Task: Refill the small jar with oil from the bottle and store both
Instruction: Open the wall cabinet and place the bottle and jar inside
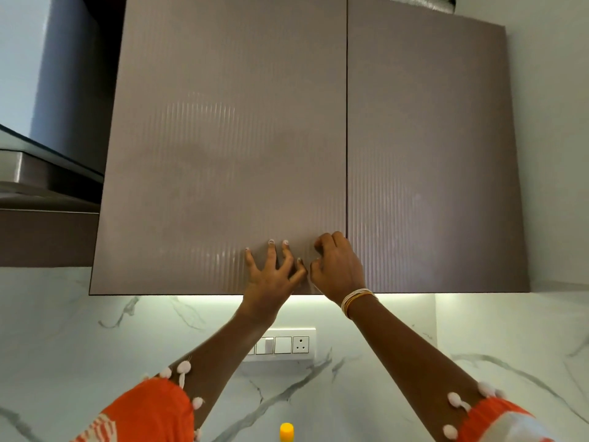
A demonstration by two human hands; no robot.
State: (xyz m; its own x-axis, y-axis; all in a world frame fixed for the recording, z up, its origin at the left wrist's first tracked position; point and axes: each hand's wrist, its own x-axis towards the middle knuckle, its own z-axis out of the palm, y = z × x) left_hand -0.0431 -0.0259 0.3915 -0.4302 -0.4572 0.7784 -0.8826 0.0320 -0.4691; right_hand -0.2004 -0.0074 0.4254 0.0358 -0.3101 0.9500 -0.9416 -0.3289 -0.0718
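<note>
Bottle: only a yellow cap shows, at the bottom edge of the view, well below the cabinet; I take it for the oil bottle's, though the body is cut off.
Small jar: not in view; where it stands cannot be told.
Cabinet: a wall unit with two ribbed doors, both flush and closed, no handles visible.
Left door: the landmark; its free edge meets the right door at the centre seam.
Left hand: fingers spread and straight, lying flat on the left door's lower right corner, holding nothing.
Right hand: fingers curled at the seam beside that corner; whether they hook the door's edge or hold nothing cannot be told.
Step in hand: likely opening the left door to reach storage, or pressing it closed; the frame does not settle which.
Doing it well: to open, hook the fingertips behind the free edge low on the seam, pull straight outward, lift the flat palm off so it does not resist, and swing wide without knocking the bottle below.
Below the door: a lit strip, marble wall and a switch plate.
Left of the door: a dark chimney hood.
</note>
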